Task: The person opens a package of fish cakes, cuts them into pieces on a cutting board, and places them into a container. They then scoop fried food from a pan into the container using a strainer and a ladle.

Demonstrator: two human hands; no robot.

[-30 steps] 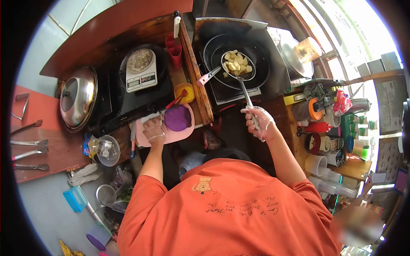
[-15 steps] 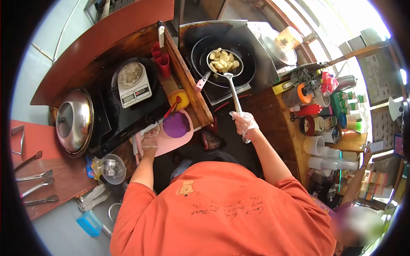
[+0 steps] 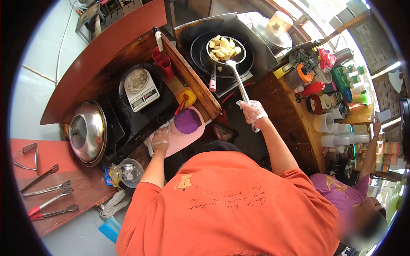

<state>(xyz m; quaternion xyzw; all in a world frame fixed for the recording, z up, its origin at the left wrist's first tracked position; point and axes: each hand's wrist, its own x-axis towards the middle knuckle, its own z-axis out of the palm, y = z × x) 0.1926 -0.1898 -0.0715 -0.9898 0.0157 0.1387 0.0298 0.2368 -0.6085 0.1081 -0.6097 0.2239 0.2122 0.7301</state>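
Note:
My right hand [image 3: 253, 113], in a clear plastic glove, is closed around the metal handle of a skimmer [image 3: 241, 82]. Its round bowl is heaped with pale yellow chunks of food [image 3: 224, 48] and is over a dark wok [image 3: 198, 53] on the stove. A pink-handled utensil [image 3: 212, 82] leans out of the wok, its far end hidden under the skimmer. My left hand [image 3: 161, 137], also gloved, lies with fingers stretched on the left edge of a pink cutting board [image 3: 181, 140]. A purple round piece [image 3: 187, 121] rests on that board, beside a yellow container [image 3: 185, 97] with a red-handled tool.
A kitchen scale [image 3: 145, 97] with a bowl and a large domed lid [image 3: 88, 133] stand left. Several tongs [image 3: 51, 187] lie on the red-brown table. A wooden shelf [image 3: 294, 123] with containers is at right, where another person in a purple shirt [image 3: 337, 190] reaches out.
The skimmer with the food has shifted slightly upward relative to the wok. The pink-handled utensil has swung to a more upright angle. The whole view has shifted, and more of the other person shows.

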